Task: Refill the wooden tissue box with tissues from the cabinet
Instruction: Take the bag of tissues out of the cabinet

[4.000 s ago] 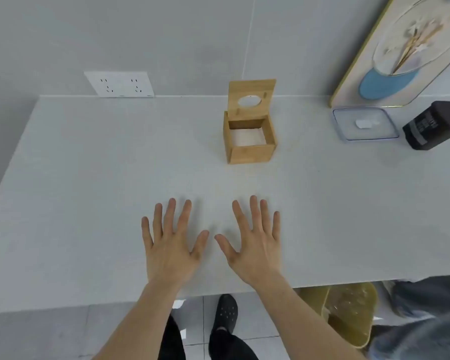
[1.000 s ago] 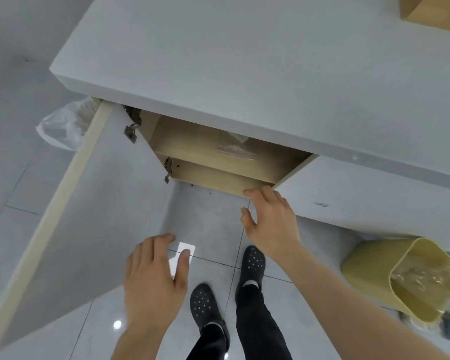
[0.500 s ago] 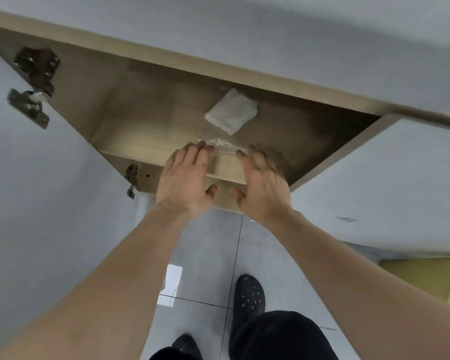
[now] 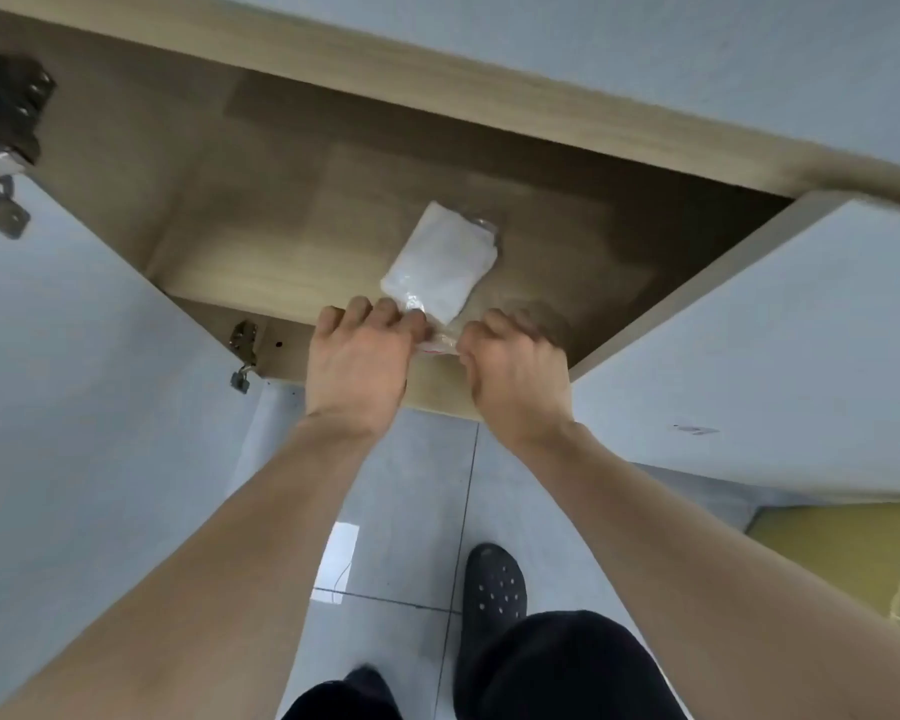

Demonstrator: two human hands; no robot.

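Note:
A white pack of tissues [image 4: 440, 267] in a clear plastic bag lies on the wooden shelf [image 4: 261, 262] inside the open cabinet under the counter. My left hand [image 4: 357, 361] and my right hand [image 4: 513, 371] are at the shelf's front edge, both with fingers curled around the near end of the clear bag [image 4: 440, 343]. The wooden tissue box is out of view.
The cabinet door [image 4: 74, 407] stands open to the left, with hinges [image 4: 242, 356] on the side wall. A shut grey door [image 4: 749, 356] is to the right. A yellow bin [image 4: 853, 558] stands at the lower right. My black shoes are on the grey tiled floor.
Both hands have curled from flat on the shelf edge into a grip on the bag's near end. The tissue pack has slid closer to the front.

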